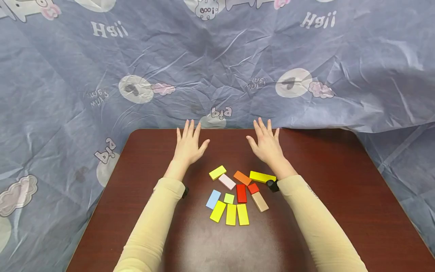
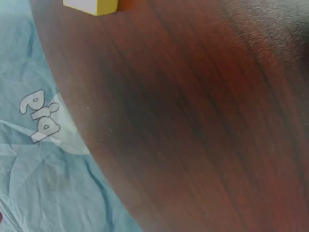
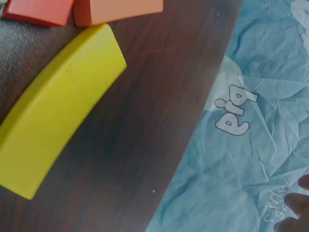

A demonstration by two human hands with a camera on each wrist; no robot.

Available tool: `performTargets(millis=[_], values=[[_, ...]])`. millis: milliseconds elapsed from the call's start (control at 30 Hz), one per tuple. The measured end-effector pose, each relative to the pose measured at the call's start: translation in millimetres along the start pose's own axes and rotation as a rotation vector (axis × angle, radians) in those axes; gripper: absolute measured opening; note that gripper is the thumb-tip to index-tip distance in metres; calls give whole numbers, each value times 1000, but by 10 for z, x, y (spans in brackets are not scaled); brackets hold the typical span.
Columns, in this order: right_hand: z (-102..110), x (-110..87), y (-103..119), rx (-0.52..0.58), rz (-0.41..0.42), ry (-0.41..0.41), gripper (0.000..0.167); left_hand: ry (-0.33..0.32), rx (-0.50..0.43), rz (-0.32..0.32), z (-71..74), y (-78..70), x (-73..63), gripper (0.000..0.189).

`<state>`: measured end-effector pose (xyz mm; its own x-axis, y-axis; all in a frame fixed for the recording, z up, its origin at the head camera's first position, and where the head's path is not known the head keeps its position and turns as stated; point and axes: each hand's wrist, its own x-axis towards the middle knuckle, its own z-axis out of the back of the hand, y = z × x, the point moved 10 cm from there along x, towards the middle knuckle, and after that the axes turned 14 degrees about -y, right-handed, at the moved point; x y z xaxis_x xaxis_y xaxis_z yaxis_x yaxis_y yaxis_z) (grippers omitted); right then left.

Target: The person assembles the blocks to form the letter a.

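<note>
Blocks (image 1: pixel 241 193) short of left grip (image 1: pixel 189 146) and right grip (image 1: pixel 267 146), both splayed wide, perhaps above table (image 1: pixel 340 189) near far edge (image 1: pixel 231 129).

A reddish-brown table (image 1: pixel 340 211) that carried a loose cluster of blocks (image 1: pixel 241 193), a long yellow block (image 1: pixel 263 176) that lay near an orange block (image 1: pixel 242 178), two red blocks (image 1: pixel 241 193), a tan block (image 1: pixel 259 202), a blue block (image 1: pixel 213 199), a green block (image 1: pixel 229 198), a pale pink block (image 1: pixel 227 181), four shorter yellow blocks (image 1: pixel 231 214)
</note>
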<state>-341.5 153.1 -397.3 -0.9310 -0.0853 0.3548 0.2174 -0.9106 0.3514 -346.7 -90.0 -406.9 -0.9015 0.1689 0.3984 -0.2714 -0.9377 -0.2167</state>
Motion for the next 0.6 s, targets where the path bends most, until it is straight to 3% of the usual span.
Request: performTargets(millis=[200,600], values=[[-133,-77,28,11,7,10,69,7,-9,-12,-125,-2,-80,72],[-434,-261,92,48,19,48,66,34,-164,-29,-407,-108,-287,58]])
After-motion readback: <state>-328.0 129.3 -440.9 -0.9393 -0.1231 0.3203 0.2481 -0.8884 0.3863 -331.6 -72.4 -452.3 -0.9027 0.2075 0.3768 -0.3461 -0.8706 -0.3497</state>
